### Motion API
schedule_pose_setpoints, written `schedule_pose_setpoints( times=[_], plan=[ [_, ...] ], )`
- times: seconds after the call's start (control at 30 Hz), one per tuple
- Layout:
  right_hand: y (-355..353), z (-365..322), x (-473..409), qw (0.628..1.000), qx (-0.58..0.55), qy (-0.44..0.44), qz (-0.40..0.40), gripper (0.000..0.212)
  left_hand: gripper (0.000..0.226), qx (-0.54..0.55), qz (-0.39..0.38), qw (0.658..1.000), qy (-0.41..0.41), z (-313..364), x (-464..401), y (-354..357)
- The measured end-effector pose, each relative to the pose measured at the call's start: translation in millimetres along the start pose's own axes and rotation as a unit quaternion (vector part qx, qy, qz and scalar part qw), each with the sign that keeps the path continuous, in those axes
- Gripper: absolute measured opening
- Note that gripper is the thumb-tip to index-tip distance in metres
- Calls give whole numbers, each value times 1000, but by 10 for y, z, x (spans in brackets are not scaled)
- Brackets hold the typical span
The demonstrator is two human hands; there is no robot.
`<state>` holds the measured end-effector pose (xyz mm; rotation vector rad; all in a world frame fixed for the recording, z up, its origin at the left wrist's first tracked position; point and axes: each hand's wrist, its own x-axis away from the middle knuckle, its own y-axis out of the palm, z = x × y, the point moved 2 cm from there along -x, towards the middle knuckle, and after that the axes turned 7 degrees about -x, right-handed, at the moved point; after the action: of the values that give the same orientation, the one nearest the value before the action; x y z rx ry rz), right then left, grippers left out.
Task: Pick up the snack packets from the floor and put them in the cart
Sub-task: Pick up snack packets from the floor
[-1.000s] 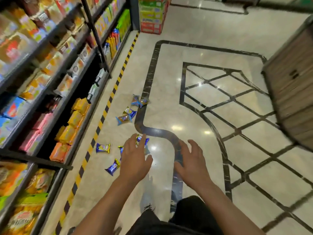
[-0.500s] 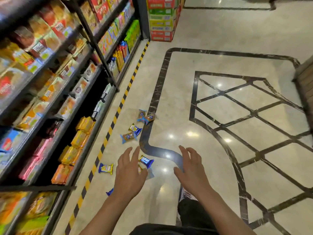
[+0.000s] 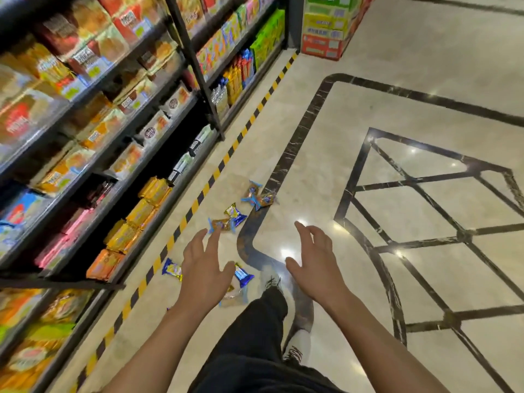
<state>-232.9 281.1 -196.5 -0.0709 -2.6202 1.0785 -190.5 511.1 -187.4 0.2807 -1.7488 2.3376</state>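
Shop aisle, polished beige marble floor (image 3: 354, 114) w/ dark inlaid lines and ceiling-light glare spots. Black shelving (image 3: 93, 171) runs along left side, packed w/ biscuit and snack packs; yellow-black hazard tape (image 3: 198, 199) on floor just beside shelf base. Stack of coloured cartons (image 3: 326, 26) at far end of aisle. Snack packets (image 3: 226, 222) lie scattered on floor betw. tape and curved dark inlay: small, shiny, blue-edged wrappers w/ gold/brown centres, ends crimped; two farthest overlap the inlay, pair nearer the hands, one blue-gold packet (image 3: 172, 269) next to tape, one blue packet (image 3: 243, 275) close to left thumb, a clear-ish one partly hidden below left hand. Left hand (image 3: 205, 268) spread, fingers straight, holding nothing, above the near packets. Right hand (image 3: 314, 265) likewise spread and empty, over inlay curve. Dark trouser leg and shoe (image 3: 270, 282) betw. the arms. Floor to right wide and open.
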Motion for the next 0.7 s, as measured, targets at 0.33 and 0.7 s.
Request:
schedule_pose_setpoints(
  times=[0.33, 0.7],
  plan=[
    [-172, -261, -1327, 997, 46, -18, -60, 76, 78, 10, -40, 997, -60, 35, -1183, -11],
    [-397, -639, -2595, 996, 21, -62, -68, 71, 75, 49, -12, 992, -113, 144, -2197, -419]
  ],
)
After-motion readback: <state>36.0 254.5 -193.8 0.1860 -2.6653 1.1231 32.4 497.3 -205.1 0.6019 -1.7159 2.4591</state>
